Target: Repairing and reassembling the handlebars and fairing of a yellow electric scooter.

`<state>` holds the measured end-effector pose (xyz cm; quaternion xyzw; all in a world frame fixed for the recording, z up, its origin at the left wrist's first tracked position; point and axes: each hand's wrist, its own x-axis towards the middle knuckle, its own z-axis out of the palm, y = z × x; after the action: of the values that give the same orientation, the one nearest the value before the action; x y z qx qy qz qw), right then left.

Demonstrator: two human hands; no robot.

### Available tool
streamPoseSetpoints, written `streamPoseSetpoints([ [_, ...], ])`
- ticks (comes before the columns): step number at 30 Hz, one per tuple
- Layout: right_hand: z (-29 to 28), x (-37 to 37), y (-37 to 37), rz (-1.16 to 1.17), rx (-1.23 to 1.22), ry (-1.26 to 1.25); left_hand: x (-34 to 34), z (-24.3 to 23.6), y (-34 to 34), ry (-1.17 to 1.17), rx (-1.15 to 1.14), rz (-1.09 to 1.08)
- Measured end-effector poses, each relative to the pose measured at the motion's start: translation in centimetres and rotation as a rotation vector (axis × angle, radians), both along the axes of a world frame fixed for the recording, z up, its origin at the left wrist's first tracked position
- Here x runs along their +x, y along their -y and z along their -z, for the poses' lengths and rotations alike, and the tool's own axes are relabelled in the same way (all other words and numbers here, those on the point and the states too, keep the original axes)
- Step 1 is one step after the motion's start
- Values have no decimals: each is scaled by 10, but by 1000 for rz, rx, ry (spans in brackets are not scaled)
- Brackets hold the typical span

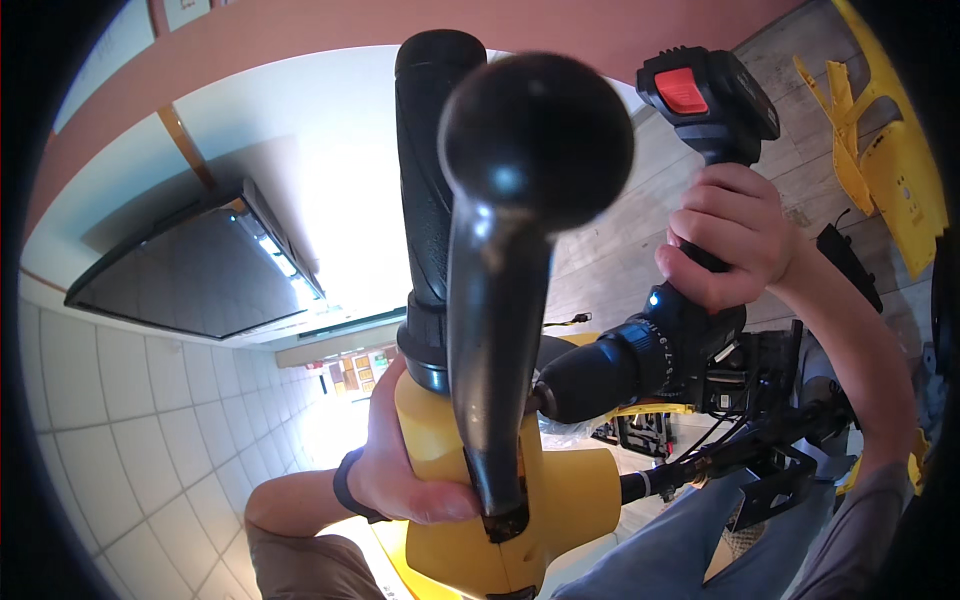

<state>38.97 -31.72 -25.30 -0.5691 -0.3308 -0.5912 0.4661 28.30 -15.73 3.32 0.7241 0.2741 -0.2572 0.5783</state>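
My right hand [725,235] is closed round the handle of a black cordless drill [660,355] with a black-and-red battery and a lit lamp. Its chuck points left, its tip at the lower stem of a black ball-ended lever [495,330]. Behind that lever stands a black rubber handlebar grip [425,120] on a yellow plastic housing [570,485]. My left hand [405,480] wraps round that housing below the grip, its thumb lying across the front near the lever's base. Whether the drill's bit sits in a screw is hidden.
Yellow plastic panels [900,190] lie on the wood-look floor at right. A black steering shaft with cables [720,450] runs beside my legs. A wall-mounted screen [190,270] and tiled ceiling [150,440] show at left, under a pink wall band [280,25].
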Motion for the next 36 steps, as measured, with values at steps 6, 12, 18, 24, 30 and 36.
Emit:
streamPoseSetpoints([
  [6,-3,-10,7,19,-43,-74,3,-8,0,-12,135,24],
  [12,-2,-20,14,15,-100,-111,7,-9,4,118,44,317],
  [18,-4,-24,22,-14,-143,-140,7,-7,10,109,58,311],
  [24,-8,-30,22,-50,-183,-188,9,-8,2,92,76,366],
  [30,-4,-32,15,-34,-88,-167,17,-8,-3,-85,-85,177],
  [36,1,-35,4,-162,-32,-175,23,-4,-13,-86,-153,249],
])
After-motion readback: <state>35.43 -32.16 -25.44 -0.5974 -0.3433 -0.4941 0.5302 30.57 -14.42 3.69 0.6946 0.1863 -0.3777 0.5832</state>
